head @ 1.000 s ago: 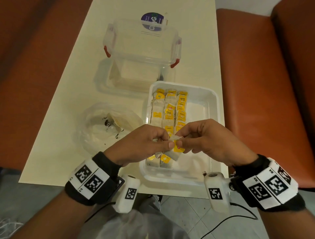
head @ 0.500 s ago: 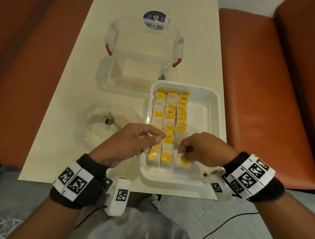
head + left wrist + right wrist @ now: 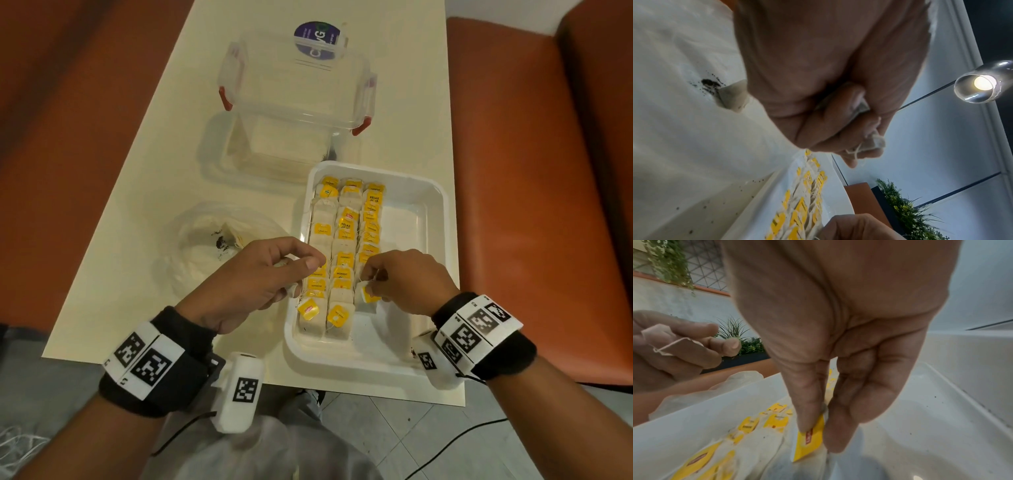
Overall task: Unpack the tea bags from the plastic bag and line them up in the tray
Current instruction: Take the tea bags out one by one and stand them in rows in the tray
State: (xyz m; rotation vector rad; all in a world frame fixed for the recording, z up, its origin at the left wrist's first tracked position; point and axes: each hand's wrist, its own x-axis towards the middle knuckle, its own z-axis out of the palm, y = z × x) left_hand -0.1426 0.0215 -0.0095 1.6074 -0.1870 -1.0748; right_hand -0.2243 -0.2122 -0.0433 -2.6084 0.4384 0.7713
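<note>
Tea bags point(image 3: 344, 253) in rows in tray point(image 3: 435, 219); plastic bag point(image 3: 205, 246) left, container point(image 3: 294, 102) behind.

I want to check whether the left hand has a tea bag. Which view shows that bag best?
The right wrist view: the tea bag and its string lie plainly across the left hand. The left wrist view shows only a corner past the curled fingers; in the head view the hand hides nearly all of it.

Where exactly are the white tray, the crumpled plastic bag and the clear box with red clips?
white tray point(image 3: 435, 219), head view, bare right side of its floor.
plastic bag point(image 3: 191, 246), head view, its crumpled middle.
clear box point(image 3: 294, 89), head view, its transparent lid.
</note>
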